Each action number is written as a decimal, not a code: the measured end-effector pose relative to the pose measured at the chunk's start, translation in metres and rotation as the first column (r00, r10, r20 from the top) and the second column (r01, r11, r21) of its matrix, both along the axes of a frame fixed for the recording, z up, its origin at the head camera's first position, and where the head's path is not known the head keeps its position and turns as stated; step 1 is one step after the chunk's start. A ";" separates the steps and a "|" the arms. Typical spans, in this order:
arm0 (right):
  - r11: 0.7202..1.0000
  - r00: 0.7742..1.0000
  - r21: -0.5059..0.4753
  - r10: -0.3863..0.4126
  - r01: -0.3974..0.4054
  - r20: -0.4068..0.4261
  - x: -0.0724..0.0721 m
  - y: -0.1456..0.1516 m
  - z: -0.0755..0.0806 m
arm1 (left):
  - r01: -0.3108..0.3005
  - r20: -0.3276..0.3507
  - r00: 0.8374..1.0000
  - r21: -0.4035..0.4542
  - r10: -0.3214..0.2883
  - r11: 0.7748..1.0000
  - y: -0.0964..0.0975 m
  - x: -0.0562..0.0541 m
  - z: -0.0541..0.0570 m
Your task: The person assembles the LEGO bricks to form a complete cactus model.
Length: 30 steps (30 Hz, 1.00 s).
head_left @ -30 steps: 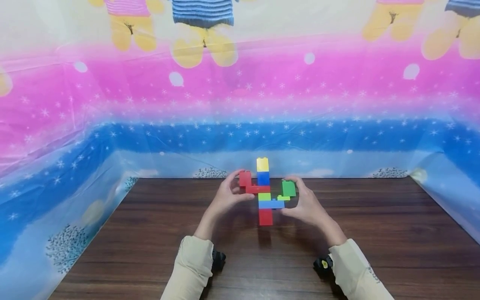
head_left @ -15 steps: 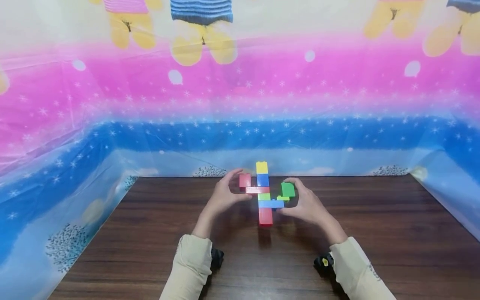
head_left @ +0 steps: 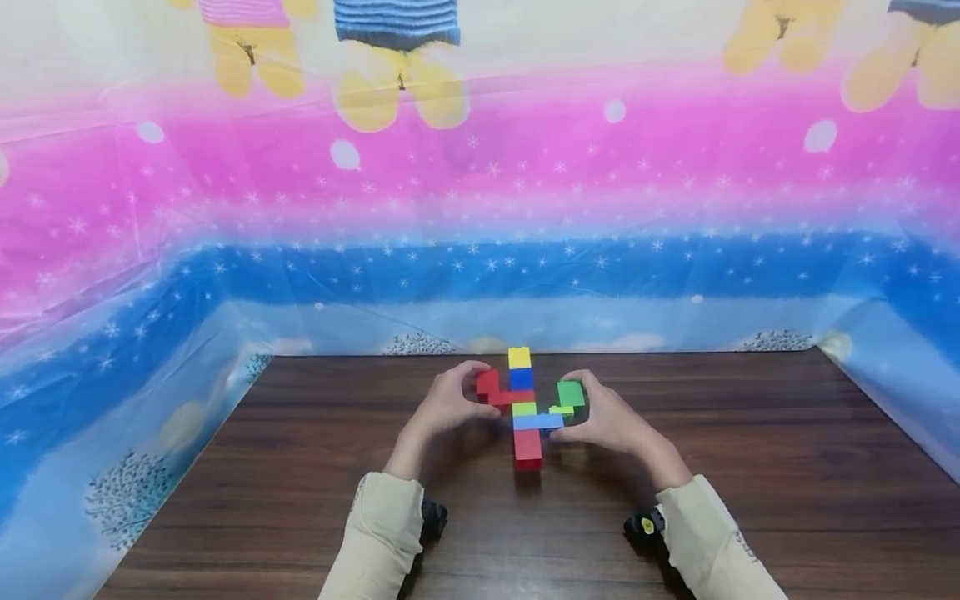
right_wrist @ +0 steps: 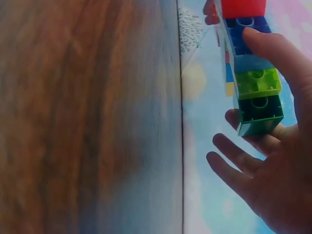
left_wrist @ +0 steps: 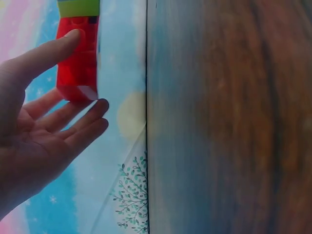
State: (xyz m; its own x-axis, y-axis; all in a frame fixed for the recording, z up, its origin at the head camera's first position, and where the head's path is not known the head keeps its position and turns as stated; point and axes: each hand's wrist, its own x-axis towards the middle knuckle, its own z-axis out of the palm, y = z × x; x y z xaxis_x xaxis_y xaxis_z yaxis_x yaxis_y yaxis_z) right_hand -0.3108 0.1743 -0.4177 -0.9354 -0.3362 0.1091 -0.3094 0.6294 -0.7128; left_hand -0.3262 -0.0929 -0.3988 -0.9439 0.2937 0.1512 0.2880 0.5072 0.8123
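Both hands hold one figure built of toy building bricks. In the head view its column has a yellow brick (head_left: 519, 358) on top, a dark blue brick (head_left: 521, 379) below, then red, lime and light blue ones, and a red brick (head_left: 528, 448) at the bottom. My left hand (head_left: 444, 402) pinches the red side arm (head_left: 488, 385); in the left wrist view its thumb presses the red brick's underside (left_wrist: 78, 63). On the other side, my right hand (head_left: 617, 417) pinches the arm with the green brick (head_left: 571, 393). Its thumb touches a blue brick (right_wrist: 239, 44) from beneath.
Under the hands lies a dark wooden table (head_left: 300, 517). A printed cloth (head_left: 480, 275) in pink and blue stands behind its back edge and along the sides. Black wrist devices (head_left: 433, 522) sit at both cuffs.
The brick figure has come down in the head view together with both hands, and its top now leans back more. Both grips stay on the same side arms.
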 end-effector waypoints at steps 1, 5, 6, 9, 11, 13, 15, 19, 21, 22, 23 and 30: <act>1.000 1.000 0.001 0.002 -0.002 0.006 0.000 0.000 -0.001 | -0.003 0.007 1.000 -0.007 0.003 1.000 0.000 0.000 0.000; 1.000 0.999 0.012 -0.004 0.003 0.038 -0.002 0.000 -0.006 | 0.008 0.023 1.000 -0.016 -0.008 1.000 0.001 -0.003 -0.004; 1.000 0.999 0.017 -0.006 0.006 0.046 -0.003 0.001 -0.007 | 0.016 0.024 1.000 -0.020 -0.015 1.000 0.001 -0.004 -0.005; 1.000 0.998 0.025 -0.010 0.008 0.065 -0.003 0.001 -0.011 | 0.030 0.047 0.998 -0.023 -0.029 0.999 0.002 -0.007 -0.009; 1.000 0.998 0.027 -0.006 0.004 0.070 -0.004 0.002 -0.014 | 0.026 0.064 0.998 -0.024 -0.024 0.999 0.003 -0.008 -0.011; 1.000 0.997 0.023 -0.003 0.002 0.073 -0.004 0.001 -0.015 | 0.019 0.077 0.997 -0.021 -0.017 1.000 0.003 -0.008 -0.012; 1.000 0.997 0.025 -0.002 0.001 0.076 -0.004 0.001 -0.016 | 0.011 0.089 0.996 -0.016 -0.010 1.000 0.003 -0.008 -0.014; 0.999 0.996 0.037 -0.009 0.006 0.084 -0.003 -0.002 -0.016 | 0.004 0.100 0.995 -0.016 -0.003 1.000 0.002 -0.008 -0.017; 0.999 0.996 0.046 -0.008 0.004 0.088 -0.002 -0.003 -0.015 | 0.001 0.110 0.994 -0.016 0.001 1.000 0.002 -0.008 -0.018; 0.999 0.996 0.051 -0.006 0.002 0.090 -0.002 -0.003 -0.015 | 0.000 0.115 0.993 -0.015 0.001 1.000 0.002 -0.008 -0.018; 0.998 0.996 0.058 -0.005 0.000 0.092 -0.002 -0.004 -0.015 | 0.001 0.118 0.993 -0.019 0.002 1.000 0.002 -0.007 -0.018; 0.996 0.995 0.091 0.008 -0.017 0.103 -0.002 -0.004 -0.018 | 0.009 0.153 0.988 -0.031 -0.004 0.999 0.003 -0.007 -0.020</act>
State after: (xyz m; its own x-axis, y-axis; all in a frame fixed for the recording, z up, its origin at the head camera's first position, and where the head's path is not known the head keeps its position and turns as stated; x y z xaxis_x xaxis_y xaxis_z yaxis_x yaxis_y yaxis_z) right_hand -0.3124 0.1700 -0.4358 -0.9358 -0.3519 -0.0187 -0.2458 0.6899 -0.6809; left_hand -0.3334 -0.0902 -0.4192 -0.9531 0.3026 -0.0039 0.1654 0.5318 0.8305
